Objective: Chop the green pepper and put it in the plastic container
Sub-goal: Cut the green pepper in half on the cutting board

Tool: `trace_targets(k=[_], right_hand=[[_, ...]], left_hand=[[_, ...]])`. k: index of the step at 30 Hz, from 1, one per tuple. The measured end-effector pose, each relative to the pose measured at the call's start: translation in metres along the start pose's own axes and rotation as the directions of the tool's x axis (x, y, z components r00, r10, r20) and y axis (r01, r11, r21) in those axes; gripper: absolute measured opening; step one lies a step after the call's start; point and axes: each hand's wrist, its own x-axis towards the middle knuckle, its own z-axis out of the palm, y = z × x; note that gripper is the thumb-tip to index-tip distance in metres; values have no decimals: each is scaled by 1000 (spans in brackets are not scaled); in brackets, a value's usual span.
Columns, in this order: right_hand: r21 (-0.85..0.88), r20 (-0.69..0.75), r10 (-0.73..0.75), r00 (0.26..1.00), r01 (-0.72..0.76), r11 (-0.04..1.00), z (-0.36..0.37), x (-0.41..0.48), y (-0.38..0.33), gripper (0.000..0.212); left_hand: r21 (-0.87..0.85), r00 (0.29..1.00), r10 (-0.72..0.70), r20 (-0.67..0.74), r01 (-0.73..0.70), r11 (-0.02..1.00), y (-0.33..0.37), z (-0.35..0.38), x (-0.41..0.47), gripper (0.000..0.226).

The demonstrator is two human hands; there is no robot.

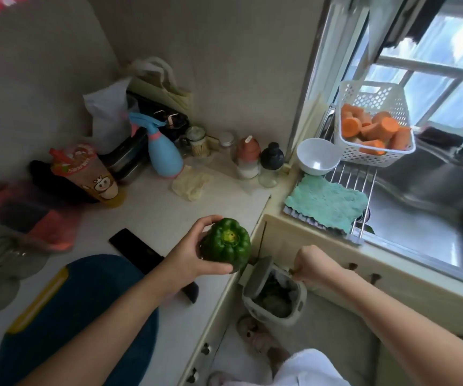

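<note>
No text is legible: the cartoon-printed cup [85, 174] on the counter [152, 213], left of the blue spray bottle [163, 154], carries a curved band of pale lettering below its rim, too blurred to read, and the dark knife [135, 250] bears one faint, indecipherable mark.

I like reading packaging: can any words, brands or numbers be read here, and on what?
No text here is legible.
On the cartoon pouch: curved white lettering on a red band, too blurred to read.
On the knife blade: a faint mark, too small to read.
</note>
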Motion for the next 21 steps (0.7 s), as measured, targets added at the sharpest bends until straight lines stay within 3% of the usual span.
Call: trace_targets(k=[2, 6, 10, 13, 21], right_hand=[[-8, -3, 1, 1000, -1, 1000, 10, 9, 0, 16], [-50, -5, 6, 1000, -6, 999, 15, 18, 1, 22], [-84, -47, 29, 998, -33, 996, 10, 23, -4, 5], [-97, -122, 12, 992, -24, 995, -6, 19, -14, 16], [-35, -203, -263, 943, 261, 965, -65, -9, -78, 7]], left_hand=[[-6, 1000, -13, 0, 13, 1000, -4, 3, 3, 80], [-8, 1000, -17, 1, 17, 1000, -6, 4, 6, 78], [-27, 1000, -8, -4, 8, 1000, -6, 4, 7, 77], [-8, 1000, 18, -14, -18, 1000, -7, 3, 7, 77], [22, 989, 24, -143, -21, 1000, -15, -12, -12, 76]])
